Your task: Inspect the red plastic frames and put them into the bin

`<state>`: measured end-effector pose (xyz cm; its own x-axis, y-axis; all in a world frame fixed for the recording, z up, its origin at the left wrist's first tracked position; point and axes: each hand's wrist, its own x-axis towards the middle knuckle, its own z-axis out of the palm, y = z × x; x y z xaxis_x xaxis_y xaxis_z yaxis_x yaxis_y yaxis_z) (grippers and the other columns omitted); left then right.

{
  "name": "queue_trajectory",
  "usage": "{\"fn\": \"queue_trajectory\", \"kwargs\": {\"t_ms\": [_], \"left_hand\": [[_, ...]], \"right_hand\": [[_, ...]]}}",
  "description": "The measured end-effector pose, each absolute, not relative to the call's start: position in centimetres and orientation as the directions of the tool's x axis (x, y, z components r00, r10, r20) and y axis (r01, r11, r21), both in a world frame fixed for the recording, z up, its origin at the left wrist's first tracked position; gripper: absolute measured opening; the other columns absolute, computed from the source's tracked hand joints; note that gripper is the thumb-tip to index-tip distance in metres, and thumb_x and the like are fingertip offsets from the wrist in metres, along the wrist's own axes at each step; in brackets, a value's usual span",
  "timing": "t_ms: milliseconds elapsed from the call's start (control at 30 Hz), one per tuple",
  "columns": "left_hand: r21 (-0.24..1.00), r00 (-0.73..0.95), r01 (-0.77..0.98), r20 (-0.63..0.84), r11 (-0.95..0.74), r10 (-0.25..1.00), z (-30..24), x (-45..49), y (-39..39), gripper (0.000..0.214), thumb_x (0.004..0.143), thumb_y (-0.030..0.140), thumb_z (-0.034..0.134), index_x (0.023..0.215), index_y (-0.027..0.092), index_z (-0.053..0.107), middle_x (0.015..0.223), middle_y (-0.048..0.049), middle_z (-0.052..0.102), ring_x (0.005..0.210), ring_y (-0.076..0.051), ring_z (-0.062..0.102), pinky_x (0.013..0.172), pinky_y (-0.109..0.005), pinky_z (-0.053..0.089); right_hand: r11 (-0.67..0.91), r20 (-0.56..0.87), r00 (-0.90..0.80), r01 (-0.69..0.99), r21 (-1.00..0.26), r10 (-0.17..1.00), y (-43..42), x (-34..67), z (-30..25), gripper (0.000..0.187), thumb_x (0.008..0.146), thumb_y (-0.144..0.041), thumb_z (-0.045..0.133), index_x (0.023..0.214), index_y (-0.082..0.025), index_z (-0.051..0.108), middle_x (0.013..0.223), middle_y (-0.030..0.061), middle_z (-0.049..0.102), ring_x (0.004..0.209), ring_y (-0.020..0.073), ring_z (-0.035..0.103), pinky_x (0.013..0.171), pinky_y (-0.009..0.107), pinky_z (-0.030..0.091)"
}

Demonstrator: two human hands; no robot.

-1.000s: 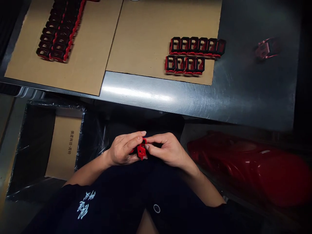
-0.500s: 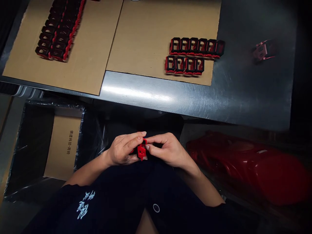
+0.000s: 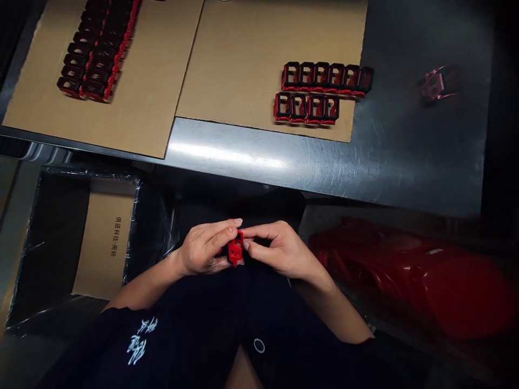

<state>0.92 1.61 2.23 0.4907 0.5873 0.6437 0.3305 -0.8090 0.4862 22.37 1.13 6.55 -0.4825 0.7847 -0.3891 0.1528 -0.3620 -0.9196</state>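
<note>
My left hand (image 3: 206,246) is closed around a small red plastic frame (image 3: 235,253) and holds it above my lap. Its fingers and thumb cover the frame's left side. From the other side, the thumb and forefinger of my right hand (image 3: 279,248) pinch at the upper right edge of the same piece. Whether something small sits between those fingertips is hidden. On a cardboard sheet (image 3: 243,59) stand two rows of black-and-red frames (image 3: 312,75), and a longer double row of such frames (image 3: 97,59) stands on the left cardboard sheet (image 3: 141,108).
The metal table (image 3: 324,167) has its front edge just beyond my hands. A single reddish frame (image 3: 436,85) lies on its right part. At lower left is a plastic-lined box (image 3: 30,254) with cardboard inside. Glossy red bodywork (image 3: 446,281) lies below the table, right.
</note>
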Motion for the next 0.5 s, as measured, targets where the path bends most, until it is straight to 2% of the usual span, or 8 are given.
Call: {"fn": "queue_trajectory", "kwargs": {"t_ms": [100, 200, 333, 433, 500], "left_hand": [[0.494, 0.488, 0.325, 0.643, -0.806, 0.591, 2.2, 0.97, 1.56, 0.075, 0.087, 0.046, 0.075, 0.145, 0.01, 0.044, 0.115, -0.0216, 0.074, 0.102, -0.025, 0.077, 0.078, -0.034, 0.068], [0.501, 0.491, 0.32, 0.638, -0.804, 0.593, 2.13, 0.97, 1.51, 0.077, 0.085, 0.047, 0.076, 0.146, 0.011, 0.044, 0.117, -0.0219, 0.074, 0.101, -0.026, 0.077, 0.079, -0.034, 0.068], [0.5, 0.5, 0.313, 0.636, -0.808, 0.587, 2.08, 0.93, 1.48, 0.082, 0.083, 0.048, 0.078, 0.147, 0.008, 0.044, 0.115, -0.0232, 0.074, 0.101, -0.027, 0.077, 0.078, -0.034, 0.067], [0.514, 0.491, 0.305, 0.636, -0.802, 0.595, 2.08, 0.91, 1.45, 0.085, 0.083, 0.049, 0.078, 0.149, 0.01, 0.041, 0.117, -0.0225, 0.073, 0.102, -0.026, 0.077, 0.079, -0.034, 0.067], [0.519, 0.486, 0.3, 0.639, -0.8, 0.596, 2.09, 0.92, 1.45, 0.086, 0.083, 0.05, 0.078, 0.151, 0.012, 0.04, 0.119, -0.0216, 0.073, 0.102, -0.025, 0.077, 0.079, -0.034, 0.067]], "right_hand": [[-0.376, -0.386, -0.468, 0.118, -0.919, 0.795, 1.22, 22.39, 6.71, 0.025, 0.085, -0.018, 0.064, 0.102, -0.019, 0.082, 0.079, 0.0017, 0.08, 0.07, 0.0174, 0.074, 0.067, 0.025, 0.056], [-0.384, -0.4, -0.442, 0.13, -0.914, 0.803, 1.29, 22.05, 7.02, 0.022, 0.084, -0.016, 0.066, 0.096, -0.021, 0.084, 0.075, 0.001, 0.08, 0.072, 0.0184, 0.075, 0.07, 0.026, 0.057], [-0.357, -0.385, -0.472, 0.151, -0.922, 0.793, 1.2, 22.22, 6.87, 0.025, 0.089, -0.017, 0.062, 0.099, -0.022, 0.084, 0.073, -0.0001, 0.078, 0.065, 0.015, 0.07, 0.064, 0.024, 0.052], [-0.337, -0.374, -0.478, 0.165, -0.927, 0.795, 1.07, 22.64, 6.44, 0.026, 0.09, -0.021, 0.062, 0.105, -0.02, 0.083, 0.072, 0.0, 0.078, 0.058, 0.0131, 0.066, 0.056, 0.022, 0.048], [-0.34, -0.375, -0.476, 0.161, -0.927, 0.796, 1.04, 22.73, 6.32, 0.026, 0.089, -0.022, 0.064, 0.107, -0.02, 0.083, 0.074, 0.0007, 0.079, 0.06, 0.0141, 0.069, 0.057, 0.022, 0.05]]}}
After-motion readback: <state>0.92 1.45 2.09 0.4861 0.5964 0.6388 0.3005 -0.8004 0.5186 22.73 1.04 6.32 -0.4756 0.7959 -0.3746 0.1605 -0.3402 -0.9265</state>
